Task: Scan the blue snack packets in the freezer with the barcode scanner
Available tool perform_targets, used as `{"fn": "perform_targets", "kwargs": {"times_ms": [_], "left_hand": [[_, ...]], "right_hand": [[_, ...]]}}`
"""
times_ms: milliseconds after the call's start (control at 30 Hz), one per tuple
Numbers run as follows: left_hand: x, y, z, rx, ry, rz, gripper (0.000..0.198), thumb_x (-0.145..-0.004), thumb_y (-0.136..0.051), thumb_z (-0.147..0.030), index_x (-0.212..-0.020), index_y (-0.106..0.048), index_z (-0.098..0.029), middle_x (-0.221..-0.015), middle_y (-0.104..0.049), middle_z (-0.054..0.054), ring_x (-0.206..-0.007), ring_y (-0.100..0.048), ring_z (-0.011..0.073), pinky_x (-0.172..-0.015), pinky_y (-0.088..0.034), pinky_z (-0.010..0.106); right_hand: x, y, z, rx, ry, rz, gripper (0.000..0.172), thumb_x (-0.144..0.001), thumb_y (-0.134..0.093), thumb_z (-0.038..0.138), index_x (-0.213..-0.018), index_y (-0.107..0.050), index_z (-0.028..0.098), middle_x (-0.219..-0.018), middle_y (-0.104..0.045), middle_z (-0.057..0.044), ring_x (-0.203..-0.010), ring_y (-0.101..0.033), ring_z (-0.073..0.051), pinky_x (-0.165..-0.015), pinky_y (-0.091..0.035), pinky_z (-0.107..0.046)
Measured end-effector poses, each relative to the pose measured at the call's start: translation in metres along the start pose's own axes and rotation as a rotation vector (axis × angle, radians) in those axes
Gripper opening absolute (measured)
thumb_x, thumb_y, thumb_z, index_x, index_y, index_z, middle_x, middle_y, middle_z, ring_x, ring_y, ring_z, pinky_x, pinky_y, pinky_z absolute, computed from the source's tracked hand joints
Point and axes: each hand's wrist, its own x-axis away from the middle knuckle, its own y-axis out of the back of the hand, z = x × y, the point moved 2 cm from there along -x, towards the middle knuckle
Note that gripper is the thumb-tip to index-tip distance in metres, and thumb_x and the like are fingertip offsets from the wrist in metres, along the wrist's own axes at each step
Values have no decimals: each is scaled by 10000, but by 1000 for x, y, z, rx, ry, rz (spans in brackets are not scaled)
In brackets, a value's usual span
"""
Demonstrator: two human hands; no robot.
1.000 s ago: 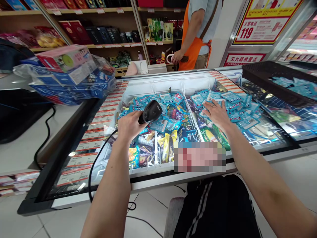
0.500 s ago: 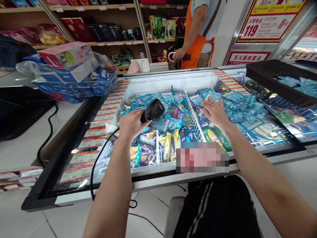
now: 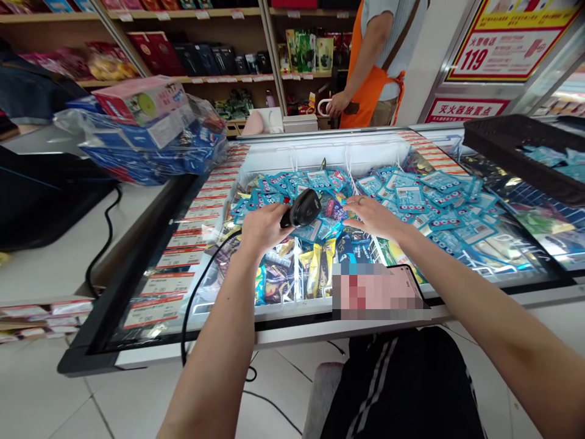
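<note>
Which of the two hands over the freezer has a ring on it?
The right hand has the ring, on one spread finger. The left hand shows no ring, and it is wrapped around a black barcode scanner.

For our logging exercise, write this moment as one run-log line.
left hand: holds corded scanner | right hand: over blue packets | spot: shop freezer

One left hand point(image 3: 262, 228), one right hand point(image 3: 372, 218), one barcode scanner point(image 3: 304, 208), one black basket point(image 3: 516, 146) and one co-worker point(image 3: 377, 67) show.
</note>
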Motion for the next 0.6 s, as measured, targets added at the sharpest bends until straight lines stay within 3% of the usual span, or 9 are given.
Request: {"fn": "perform_targets", "kwargs": {"times_ms": [133, 267, 367, 467, 600], "left_hand": [[0, 1, -1, 17, 24, -13, 324, -757, -526, -387, -1024, -603, -222, -941, -658, 57, -871, -608, 239, -603, -375, 294], [1, 3, 3, 41, 80, -68, 326, -758, -534, -398, -1026, -599, -224, -943, -657, 59, -895, -603, 243, -611, -379, 290], [2, 4, 7, 38, 117, -99, 321, -758, -537, -397, -1024, -596, -228, -948, -656, 53, -897, -601, 241, -613, -381, 288], [2, 4, 9, 30, 142, -109, 318, -756, -534, -391, -1023, -595, -229, -952, -655, 50, -892, -604, 236, -618, -386, 289], [2, 4, 10, 34, 144, -82, 308, -768, -513, -421, -999, -594, -234, -932, -654, 47, -873, -609, 239, -611, -388, 291]], "right_hand": [[-10, 3, 8, -8, 44, -1, 397, -877, -434, 480, -1162, -541, 225, -1219, -545, -78, -1154, -469, -222, -969, -392, -369], [-31, -1, 5, -21, -93, -16, 376, -886, -430, 450, -1148, -558, 213, -1123, -587, -80, -1051, -523, -239, -898, -429, -384], [-54, -9, -3, -59, -179, -61, 386, -908, -397, 346, -1242, -490, 177, -1191, -559, -102, -1091, -513, -243, -894, -433, -374], [-78, -21, -8, -60, -140, -76, 467, -911, -375, 288, -1347, -371, 121, -1344, -451, -126, -1218, -429, -239, -996, -365, -373], [-95, -32, -5, -56, -101, -32, 422, -923, -349, 321, -1276, -462, 119, -1369, -434, -114, -1237, -420, -240, -1022, -338, -383]]}}
